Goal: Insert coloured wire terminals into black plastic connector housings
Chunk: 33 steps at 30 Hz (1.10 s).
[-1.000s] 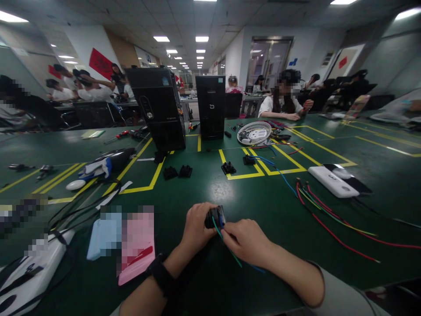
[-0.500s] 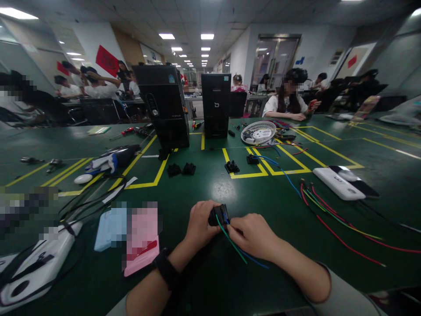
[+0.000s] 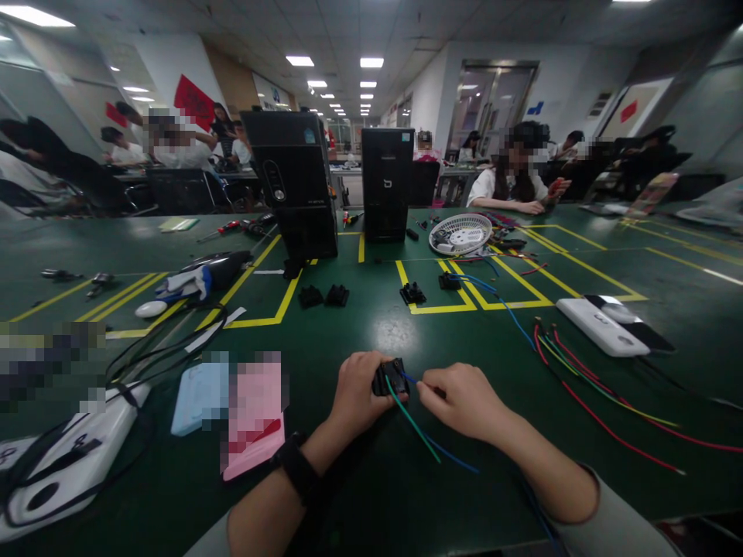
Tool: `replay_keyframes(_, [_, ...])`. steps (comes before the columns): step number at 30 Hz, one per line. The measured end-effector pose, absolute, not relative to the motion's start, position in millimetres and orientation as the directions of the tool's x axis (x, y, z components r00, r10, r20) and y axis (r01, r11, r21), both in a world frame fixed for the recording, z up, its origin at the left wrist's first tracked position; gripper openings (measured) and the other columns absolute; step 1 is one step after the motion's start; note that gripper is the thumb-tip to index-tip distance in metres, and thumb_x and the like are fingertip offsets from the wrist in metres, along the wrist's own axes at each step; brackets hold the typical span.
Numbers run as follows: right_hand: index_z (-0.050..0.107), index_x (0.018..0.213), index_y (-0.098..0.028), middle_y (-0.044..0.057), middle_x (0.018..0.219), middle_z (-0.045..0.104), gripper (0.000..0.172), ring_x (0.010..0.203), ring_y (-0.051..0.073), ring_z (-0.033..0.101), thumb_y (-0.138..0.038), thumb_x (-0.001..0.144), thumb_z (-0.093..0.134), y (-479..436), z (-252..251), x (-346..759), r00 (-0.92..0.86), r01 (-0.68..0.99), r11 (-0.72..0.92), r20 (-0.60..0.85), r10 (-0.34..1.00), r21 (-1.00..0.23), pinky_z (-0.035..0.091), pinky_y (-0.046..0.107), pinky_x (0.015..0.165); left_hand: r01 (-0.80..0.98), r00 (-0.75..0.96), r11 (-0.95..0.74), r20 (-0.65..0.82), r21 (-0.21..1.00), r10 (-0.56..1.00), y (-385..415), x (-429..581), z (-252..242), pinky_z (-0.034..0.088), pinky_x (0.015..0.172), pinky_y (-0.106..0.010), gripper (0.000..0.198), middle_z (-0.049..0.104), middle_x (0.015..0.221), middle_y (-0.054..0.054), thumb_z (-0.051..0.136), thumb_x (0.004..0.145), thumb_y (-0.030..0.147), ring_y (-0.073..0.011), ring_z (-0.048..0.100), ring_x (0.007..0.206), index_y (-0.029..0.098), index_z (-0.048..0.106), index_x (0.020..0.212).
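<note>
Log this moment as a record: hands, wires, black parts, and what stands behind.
Left hand: grips the black block
Right hand: pinches the blue wire close to the black block
Green wire: trails from the black block
Loose wires: off to the right, red and green among them
Black parts: on the table, beyond the hands
Computer towers: two, black, upright, farther back

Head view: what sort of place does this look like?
Probably a shared electronics workshop or training room: a long green table marked with yellow lines, loose coloured wires on it, and two black computer towers.
</note>
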State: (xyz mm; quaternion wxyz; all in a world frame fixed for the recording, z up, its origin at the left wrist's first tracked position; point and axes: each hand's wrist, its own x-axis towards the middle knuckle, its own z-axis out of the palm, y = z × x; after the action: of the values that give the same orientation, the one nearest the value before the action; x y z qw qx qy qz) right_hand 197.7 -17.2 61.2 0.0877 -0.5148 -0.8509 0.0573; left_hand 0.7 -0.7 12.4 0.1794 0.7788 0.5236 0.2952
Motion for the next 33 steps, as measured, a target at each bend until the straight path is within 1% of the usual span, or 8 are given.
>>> replay_keyframes(4, [0.056, 0.060, -0.017, -0.002, 0.051, 0.050, 0.035, 0.048, 0.007, 0.037, -0.032, 0.087, 0.042, -18.8, 60.2, 194.1, -0.501, 0.834, 0.511, 0.103, 0.859, -0.208, 0.014, 0.025, 0.052, 0.716, 0.279, -0.384, 0.265, 0.583, 0.923, -0.9, 1.3, 11.4, 0.037, 0.083, -0.037, 0.043, 0.061, 0.096, -0.002, 0.073, 0.064, 0.046, -0.0254, 0.052, 0.096, 0.025, 0.057, 0.098])
replay_keyframes(9, [0.057, 0.062, -0.017, -0.002, 0.054, 0.052, 0.033, 0.048, 0.007, 0.035, -0.030, 0.088, 0.041, -19.9, 51.9, 188.3, -0.572, 0.791, 0.577, 0.092, 0.815, -0.204, 0.013, 0.026, 0.051, 0.706, 0.287, -0.403, 0.284, 0.583, 0.915, -1.1, 1.3, 11.1, 0.036, 0.083, -0.037, 0.039, 0.061, 0.095, -0.002, 0.070, 0.066, 0.044, -0.0249, 0.052, 0.096, 0.025, 0.057, 0.098])
replay_keyframes(14, [0.058, 0.060, -0.017, -0.001, 0.052, 0.052, 0.033, 0.046, 0.007, 0.032, -0.030, 0.087, 0.043, -17.6, 45.5, 188.5, -0.561, 0.807, 0.558, 0.042, 0.827, -0.194, 0.011, 0.027, 0.051, 0.702, 0.288, -0.405, 0.286, 0.586, 0.914, -0.4, 0.7, 11.6, 0.036, 0.083, -0.037, 0.036, 0.061, 0.096, -0.002, 0.068, 0.069, 0.042, -0.0247, 0.052, 0.096, 0.024, 0.057, 0.098])
replay_keyframes(21, [0.055, 0.060, -0.016, -0.003, 0.050, 0.047, 0.033, 0.048, 0.007, 0.035, -0.030, 0.088, 0.042, -18.7, 53.8, 188.3, -0.523, 0.796, 0.542, 0.143, 0.840, -0.271, 0.015, 0.025, 0.051, 0.700, 0.293, -0.411, 0.290, 0.584, 0.911, -1.3, 0.4, 11.7, 0.036, 0.083, -0.037, 0.037, 0.061, 0.095, -0.001, 0.070, 0.067, 0.042, -0.0243, 0.052, 0.095, 0.025, 0.057, 0.097])
replay_keyframes(24, [0.055, 0.060, -0.016, -0.003, 0.051, 0.048, 0.034, 0.048, 0.007, 0.035, -0.030, 0.088, 0.041, -19.1, 52.5, 187.9, -0.530, 0.795, 0.549, 0.144, 0.835, -0.259, 0.015, 0.025, 0.051, 0.699, 0.290, -0.408, 0.290, 0.587, 0.912, -1.6, 0.6, 11.4, 0.036, 0.083, -0.037, 0.037, 0.061, 0.095, -0.001, 0.070, 0.067, 0.042, -0.0241, 0.052, 0.095, 0.025, 0.056, 0.097])
replay_keyframes(29, [0.058, 0.061, -0.017, -0.002, 0.053, 0.052, 0.033, 0.046, 0.007, 0.034, -0.030, 0.087, 0.044, -19.9, 48.9, 188.7, -0.566, 0.793, 0.572, 0.093, 0.819, -0.212, 0.013, 0.026, 0.051, 0.692, 0.289, -0.408, 0.290, 0.595, 0.912, -0.6, 0.7, 10.6, 0.036, 0.084, -0.037, 0.039, 0.061, 0.096, -0.001, 0.070, 0.066, 0.044, -0.0245, 0.051, 0.096, 0.025, 0.056, 0.098])
replay_keyframes(33, [0.057, 0.061, -0.016, -0.002, 0.052, 0.051, 0.035, 0.047, 0.007, 0.036, -0.031, 0.089, 0.041, -20.4, 50.6, 189.1, -0.533, 0.803, 0.553, 0.147, 0.833, -0.221, 0.013, 0.026, 0.051, 0.701, 0.290, -0.407, 0.287, 0.585, 0.913, -0.5, 1.1, 10.4, 0.036, 0.082, -0.036, 0.037, 0.061, 0.094, -0.001, 0.069, 0.067, 0.042, -0.0244, 0.052, 0.095, 0.025, 0.057, 0.097])
